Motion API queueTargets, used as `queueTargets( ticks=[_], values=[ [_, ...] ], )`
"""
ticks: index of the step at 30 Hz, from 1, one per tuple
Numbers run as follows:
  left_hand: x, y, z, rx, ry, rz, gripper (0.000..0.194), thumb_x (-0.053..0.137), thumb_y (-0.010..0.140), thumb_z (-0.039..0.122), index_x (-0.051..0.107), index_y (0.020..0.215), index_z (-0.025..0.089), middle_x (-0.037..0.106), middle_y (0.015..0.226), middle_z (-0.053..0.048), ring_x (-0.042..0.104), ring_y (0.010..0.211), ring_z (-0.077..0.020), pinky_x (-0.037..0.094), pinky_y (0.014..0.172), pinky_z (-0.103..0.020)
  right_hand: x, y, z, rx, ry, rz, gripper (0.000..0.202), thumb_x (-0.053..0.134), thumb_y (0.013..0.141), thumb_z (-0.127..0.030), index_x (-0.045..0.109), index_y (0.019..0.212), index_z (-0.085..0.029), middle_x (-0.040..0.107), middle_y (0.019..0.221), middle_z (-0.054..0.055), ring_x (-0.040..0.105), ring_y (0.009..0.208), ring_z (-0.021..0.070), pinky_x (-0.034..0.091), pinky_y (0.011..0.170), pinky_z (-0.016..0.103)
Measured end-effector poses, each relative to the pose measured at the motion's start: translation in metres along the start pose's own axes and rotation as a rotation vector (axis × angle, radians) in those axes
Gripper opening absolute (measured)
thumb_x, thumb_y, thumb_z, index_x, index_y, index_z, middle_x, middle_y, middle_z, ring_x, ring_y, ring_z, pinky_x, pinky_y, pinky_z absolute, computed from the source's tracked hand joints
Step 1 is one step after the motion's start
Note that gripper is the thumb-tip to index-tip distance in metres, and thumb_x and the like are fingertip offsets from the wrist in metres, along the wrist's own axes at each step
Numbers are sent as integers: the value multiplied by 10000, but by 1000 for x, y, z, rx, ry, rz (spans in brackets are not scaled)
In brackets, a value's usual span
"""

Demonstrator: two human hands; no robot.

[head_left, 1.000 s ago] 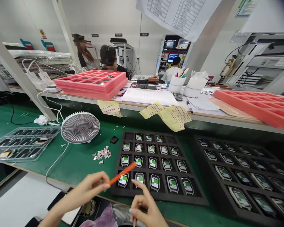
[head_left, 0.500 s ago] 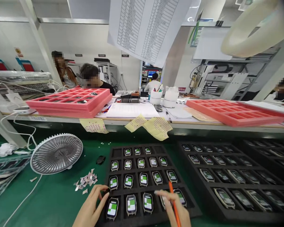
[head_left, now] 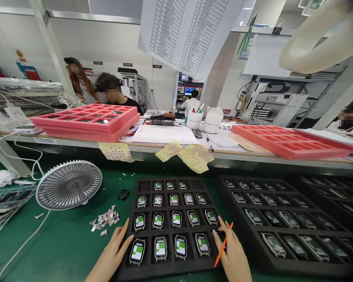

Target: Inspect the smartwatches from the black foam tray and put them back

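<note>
A black foam tray (head_left: 148,270) with rows of smartwatches lies in front of me, most of their screens lit green and white. At its left edge is my left hand (head_left: 113,250), thumb and forefinger apart and touching the rim beside a front-row watch (head_left: 137,252). My right hand (head_left: 235,250) lies along the tray's right edge and holds a thin orange pointed stick (head_left: 223,246) between its fingers. Its fingertips partly cover the rightmost front-row watch (head_left: 220,236). Just left of that sits another lit watch (head_left: 202,244).
More black trays of watches (head_left: 272,250) stand to the right. On the green mat are a fan (head_left: 69,186), a pile of small silvery pieces (head_left: 106,218) and a dark watch-like piece (head_left: 123,194). Red foam trays (head_left: 85,135) sit on the shelf. Co-workers are beyond.
My right hand has moved right, from above the front-row watches to the tray's right edge, with the orange stick still held. My left hand has shifted slightly left along the left edge.
</note>
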State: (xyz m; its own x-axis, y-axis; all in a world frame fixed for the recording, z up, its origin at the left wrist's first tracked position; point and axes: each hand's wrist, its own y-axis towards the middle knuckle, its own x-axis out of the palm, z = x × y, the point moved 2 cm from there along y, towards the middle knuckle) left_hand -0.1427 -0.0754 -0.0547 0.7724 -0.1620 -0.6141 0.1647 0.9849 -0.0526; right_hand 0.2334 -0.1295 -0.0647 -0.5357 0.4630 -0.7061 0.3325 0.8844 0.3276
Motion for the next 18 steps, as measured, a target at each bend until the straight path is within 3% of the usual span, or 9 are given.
queueTargets(
  ticks=[2,5,7,10,12,14,18],
  values=[
    [-5,9,-3,42,35,-12,557,263,927,473,330,1447,286,581,1188,-88,594,1092,-263,512,874,-344,2,0,0,15,7,19,436,371,903,-532,512,1192,-239,594,1222,98,542,1167,308,529,807,401],
    [-16,25,5,67,160,-43,552,324,912,458,380,1422,255,589,1141,-103,628,943,-246,530,784,-329,-6,6,-10,-7,39,46,491,365,919,-513,439,1310,-225,625,1116,105,574,1074,297,493,839,423],
    [-23,38,25,134,280,17,561,399,886,439,387,1413,246,541,1211,-117,628,842,-223,531,711,-317,-16,19,-29,-73,52,69,461,373,922,-503,474,1273,-223,620,1126,105,547,1101,300,446,905,451],
    [-20,68,70,314,406,118,461,334,932,340,414,1375,241,487,1294,-102,595,980,-220,497,847,-341,-19,54,-73,-174,103,-24,385,369,934,-481,526,1169,-219,645,1018,93,584,1014,268,455,868,409],
    [-5,95,96,297,533,23,425,346,935,286,441,1340,196,532,1245,-111,561,1074,-223,475,902,-322,-5,85,-105,-204,105,-219,331,311,964,-429,529,1073,-205,648,962,81,624,878,213,477,771,324],
    [14,124,113,251,581,-5,407,402,919,264,463,1306,152,575,1187,-134,529,1132,-253,466,912,-334,22,117,-130,-190,-96,-380,259,314,971,-353,513,1022,-195,654,926,67,630,825,188,461,737,286],
    [41,166,126,117,636,23,343,365,911,174,509,1197,50,566,1168,-232,509,1164,-324,450,914,-411,77,162,-152,-143,-239,-432,165,432,917,-200,543,1024,-141,677,961,137,660,870,233,447,719,293]
  ],
)
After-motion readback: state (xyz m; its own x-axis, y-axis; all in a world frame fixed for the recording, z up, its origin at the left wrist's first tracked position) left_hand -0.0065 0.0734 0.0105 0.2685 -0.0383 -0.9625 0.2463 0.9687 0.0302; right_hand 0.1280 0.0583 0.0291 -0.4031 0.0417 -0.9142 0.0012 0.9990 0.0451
